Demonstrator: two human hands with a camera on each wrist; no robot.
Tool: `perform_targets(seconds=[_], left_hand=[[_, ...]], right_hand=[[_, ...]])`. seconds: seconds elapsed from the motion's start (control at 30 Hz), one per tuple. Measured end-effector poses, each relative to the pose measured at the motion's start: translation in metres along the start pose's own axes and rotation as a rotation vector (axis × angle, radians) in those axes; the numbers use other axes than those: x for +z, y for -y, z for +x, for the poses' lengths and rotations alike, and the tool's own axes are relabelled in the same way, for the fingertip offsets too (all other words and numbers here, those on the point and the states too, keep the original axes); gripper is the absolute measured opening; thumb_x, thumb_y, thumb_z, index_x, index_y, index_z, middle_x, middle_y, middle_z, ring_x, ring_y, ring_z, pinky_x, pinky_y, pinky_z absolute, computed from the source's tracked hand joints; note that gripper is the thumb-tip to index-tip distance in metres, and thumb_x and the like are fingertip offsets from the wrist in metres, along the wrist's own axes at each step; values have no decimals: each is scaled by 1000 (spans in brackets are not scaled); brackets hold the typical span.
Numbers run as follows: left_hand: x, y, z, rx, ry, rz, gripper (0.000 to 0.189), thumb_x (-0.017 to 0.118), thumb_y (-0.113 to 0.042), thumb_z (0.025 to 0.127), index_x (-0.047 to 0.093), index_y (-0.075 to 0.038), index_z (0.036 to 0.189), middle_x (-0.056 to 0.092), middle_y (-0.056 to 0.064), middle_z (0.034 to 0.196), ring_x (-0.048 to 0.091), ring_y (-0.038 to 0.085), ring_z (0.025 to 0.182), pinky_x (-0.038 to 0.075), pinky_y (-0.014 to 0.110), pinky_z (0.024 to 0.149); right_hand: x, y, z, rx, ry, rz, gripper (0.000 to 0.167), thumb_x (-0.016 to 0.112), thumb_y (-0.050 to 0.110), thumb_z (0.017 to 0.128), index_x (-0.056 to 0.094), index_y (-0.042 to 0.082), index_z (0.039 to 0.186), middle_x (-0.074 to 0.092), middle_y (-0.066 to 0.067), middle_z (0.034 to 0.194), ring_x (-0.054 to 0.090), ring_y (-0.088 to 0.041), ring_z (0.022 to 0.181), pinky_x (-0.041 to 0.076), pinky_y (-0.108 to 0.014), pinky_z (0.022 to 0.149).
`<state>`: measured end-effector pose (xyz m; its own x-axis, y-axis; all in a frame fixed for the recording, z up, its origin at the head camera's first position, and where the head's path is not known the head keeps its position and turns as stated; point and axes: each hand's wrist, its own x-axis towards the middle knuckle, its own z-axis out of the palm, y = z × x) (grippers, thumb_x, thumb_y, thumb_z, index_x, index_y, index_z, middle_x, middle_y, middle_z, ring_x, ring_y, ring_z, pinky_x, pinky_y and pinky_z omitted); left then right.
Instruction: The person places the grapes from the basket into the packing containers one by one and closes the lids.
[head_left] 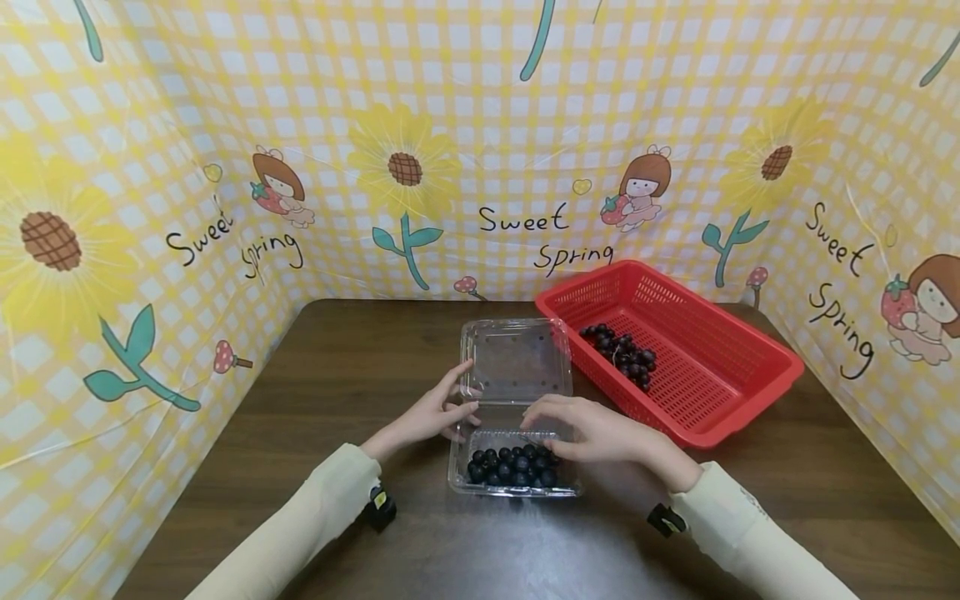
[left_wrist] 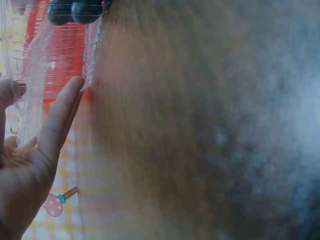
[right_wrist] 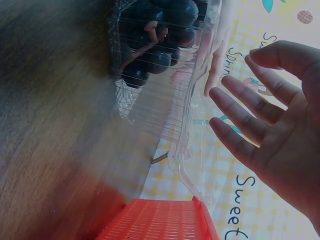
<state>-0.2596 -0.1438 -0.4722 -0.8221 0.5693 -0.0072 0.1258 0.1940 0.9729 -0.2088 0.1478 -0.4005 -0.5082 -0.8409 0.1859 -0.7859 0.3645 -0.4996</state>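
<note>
Both grips spread: my left grip (head_left: 429,412) beside the clear, hinged plastic box (head_left: 516,360), my right grip (head_left: 600,429) near its round black grapes (head_left: 519,467). Judgement: press lightly, avoid bruising.

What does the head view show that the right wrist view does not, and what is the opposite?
Only the head view shows both pale sleeves and the grapes lying in the red basket.

Only the right wrist view shows the palm side of the right hand and, through the wall of the clear box, a brownish stem among the dark grapes.

Both show the right hand, the clear box with dark grapes, the red basket, the table and the patterned cloth.
</note>
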Motion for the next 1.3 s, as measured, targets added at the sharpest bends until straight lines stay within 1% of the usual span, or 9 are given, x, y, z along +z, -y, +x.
perform_targets(seconds=[0.13,0.33,0.53,0.67,0.8,0.93,1.03,1.13,1.3], left_hand=[[0,-1,0,3,3,6,74,54,-18,95,6,-33,149,44,20,133,63,37,95,58,45,61],[-1,-1,0,3,7,18,74,54,-18,95,4,-32,149,44,20,134,63,37,96,59,44,62],[-1,-1,0,-3,4,11,74,54,-17,95,4,-34,149,45,18,133,63,36,96,59,45,62],[-1,1,0,-1,3,8,75,54,-18,95,5,-34,148,45,19,133,63,36,96,58,45,62],[-1,1,0,0,7,4,74,54,-18,95,5,-35,148,45,19,134,63,38,96,58,45,62],[-2,2,1,0,11,0,74,53,-16,95,4,-35,148,43,19,135,61,41,98,58,45,62],[-2,1,1,-3,15,-9,75,52,-14,96,3,-33,149,42,21,135,60,43,99,58,46,62],[-1,-4,-1,-7,21,-20,75,51,-11,96,2,-28,150,42,23,135,59,46,99,58,46,62],[1,-19,-7,-6,31,-24,74,50,-8,96,2,-21,150,42,26,134,58,48,100,58,45,63]], right_hand=[[-2,0,0,3,-5,-5,32,60,15,89,55,15,121,55,7,120,57,-10,100,52,-23,79],[-4,1,0,27,-3,9,33,60,16,89,55,18,121,55,6,121,55,-11,83,48,-18,55],[-6,2,0,30,-6,10,33,60,14,89,54,19,121,54,5,121,52,-4,75,48,-16,51],[-6,2,0,29,-8,-2,32,59,15,89,55,16,121,54,6,121,51,-3,75,49,-18,54],[-8,1,0,23,-18,-20,32,59,15,89,56,15,121,54,7,121,50,-7,71,47,-19,56],[-10,2,-1,36,-15,-20,32,59,16,89,55,17,121,53,7,122,47,-13,58,43,-16,52],[-11,3,-1,44,-15,-17,32,59,16,89,55,18,121,53,7,122,48,-18,55,43,-15,50],[-11,3,-1,40,-20,-20,32,59,15,89,55,17,120,54,4,122,48,-19,56,42,-15,50],[-14,5,-1,33,-29,-21,32,59,14,89,55,15,120,55,0,122,42,-5,57,43,-15,51]])
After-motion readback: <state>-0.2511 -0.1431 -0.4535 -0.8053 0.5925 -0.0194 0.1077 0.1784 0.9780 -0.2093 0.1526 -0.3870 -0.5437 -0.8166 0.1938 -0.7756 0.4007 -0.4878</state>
